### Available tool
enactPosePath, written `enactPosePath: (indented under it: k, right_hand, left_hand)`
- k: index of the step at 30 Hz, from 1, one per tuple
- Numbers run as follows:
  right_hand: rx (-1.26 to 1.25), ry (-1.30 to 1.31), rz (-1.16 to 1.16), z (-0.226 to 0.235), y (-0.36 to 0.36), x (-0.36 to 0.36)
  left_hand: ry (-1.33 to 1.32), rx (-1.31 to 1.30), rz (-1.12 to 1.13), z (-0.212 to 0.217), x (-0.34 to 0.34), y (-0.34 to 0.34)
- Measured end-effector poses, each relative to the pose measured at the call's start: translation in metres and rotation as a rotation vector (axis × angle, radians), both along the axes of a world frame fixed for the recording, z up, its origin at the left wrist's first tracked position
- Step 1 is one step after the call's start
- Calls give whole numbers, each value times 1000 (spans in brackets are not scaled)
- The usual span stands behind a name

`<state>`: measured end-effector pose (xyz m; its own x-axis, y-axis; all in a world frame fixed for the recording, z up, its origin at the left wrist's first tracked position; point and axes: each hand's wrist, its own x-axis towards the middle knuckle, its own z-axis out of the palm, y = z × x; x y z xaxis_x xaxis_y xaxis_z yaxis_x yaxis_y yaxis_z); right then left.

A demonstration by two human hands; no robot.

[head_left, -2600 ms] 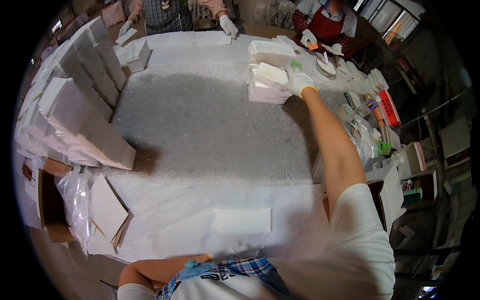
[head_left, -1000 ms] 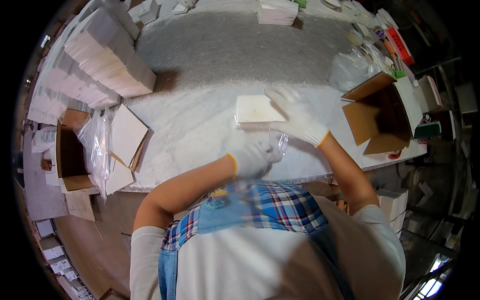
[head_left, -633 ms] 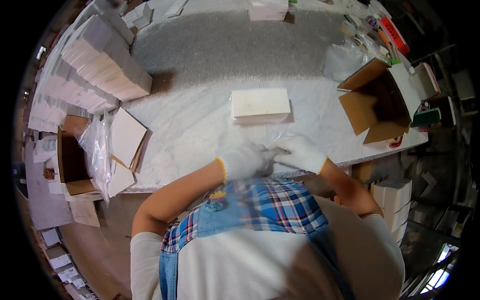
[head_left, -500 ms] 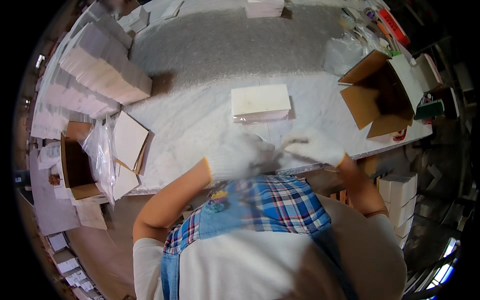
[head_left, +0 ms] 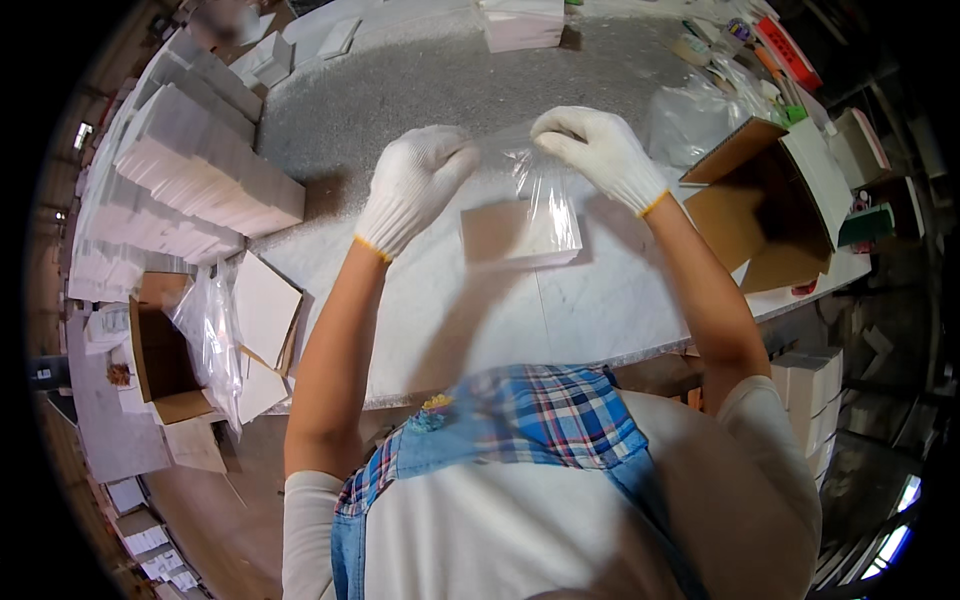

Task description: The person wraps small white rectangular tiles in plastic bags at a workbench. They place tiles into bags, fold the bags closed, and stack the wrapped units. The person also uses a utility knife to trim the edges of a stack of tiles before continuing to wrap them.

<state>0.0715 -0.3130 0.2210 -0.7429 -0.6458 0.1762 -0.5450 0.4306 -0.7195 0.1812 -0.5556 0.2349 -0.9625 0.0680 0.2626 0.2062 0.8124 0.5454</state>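
Clear plastic film (head_left: 520, 165) is stretched between my two raised hands, and its lower part hangs over a white rectangular stack (head_left: 495, 232) on the table. My left hand (head_left: 420, 175), in a white knit glove, pinches one end of the film. Facing it, my right hand (head_left: 590, 150), gloved alike, pinches the other end with fingers pressed together. Both hands are above the far side of the stack. I cannot tell whether the film is a bag or a loose sheet.
Tall stacks of white slabs (head_left: 200, 160) line the table's left side. An open cardboard box (head_left: 715, 215) stands at the right beside crumpled clear plastic (head_left: 690, 125). Another open box (head_left: 165, 350) with plastic over its edge is at the lower left. A white block (head_left: 522, 25) sits far back.
Both hands have moved up and away from my body, from the near table edge to beyond the stack. The film now shows spread between them, over the stack.
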Motion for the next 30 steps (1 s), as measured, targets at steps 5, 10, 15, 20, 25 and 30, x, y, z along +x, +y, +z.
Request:
enactPosePath:
  k: [5, 10, 15, 20, 25, 30]
  right_hand:
    - [175, -33, -12, -54, -22, -46]
    - [307, -221, -35, -101, -27, -61]
    - [416, -366, -76, -128, -23, -69]
    - [475, -274, -179, -127, -36, -125]
    - [302, 450, -400, -88, -73, -232]
    - [499, 570, -265, -53, -116, -337]
  left_hand:
    - [-280, 426, 294, -73, -49, -13]
    - [-584, 848, 346, -123, -66, -14]
    - [-686, 1036, 378, -140, -69, -2]
    - [-814, 1046, 448, -133, -72, -6]
    - [-755, 1110, 441, -148, -74, -9]
    - [-704, 1065, 391, -158, -77, -12]
